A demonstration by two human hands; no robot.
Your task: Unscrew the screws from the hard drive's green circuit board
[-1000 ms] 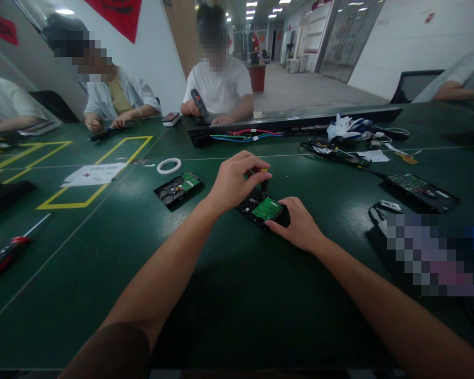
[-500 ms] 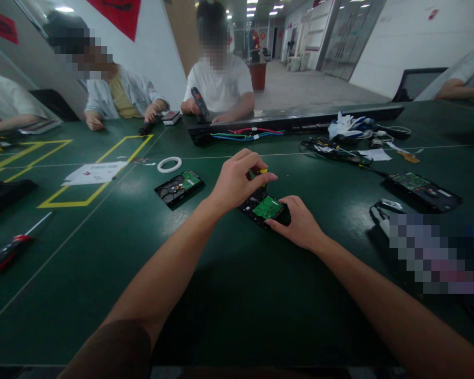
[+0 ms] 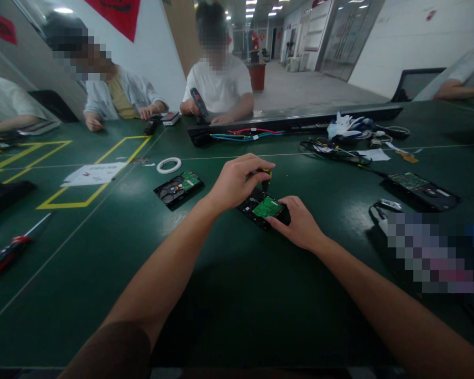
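Left hand [image 3: 235, 181] pinches a screwdriver [image 3: 265, 180] upright over the drive [image 3: 263, 207] — right hand [image 3: 298, 223], fingers curled, presses the drive's edge

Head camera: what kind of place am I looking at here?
Probably an electronics workshop or assembly room. A long green work table carries several hard drives with exposed circuit boards, yellow floor-style tape outlines and loose cables. Other seated people work along it, and the left hand holds a small screwdriver.

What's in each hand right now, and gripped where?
Left hand pinches a small screwdriver by its yellow-capped handle top, tip down on the hard drive. Right hand steadies the drive at its near right edge.
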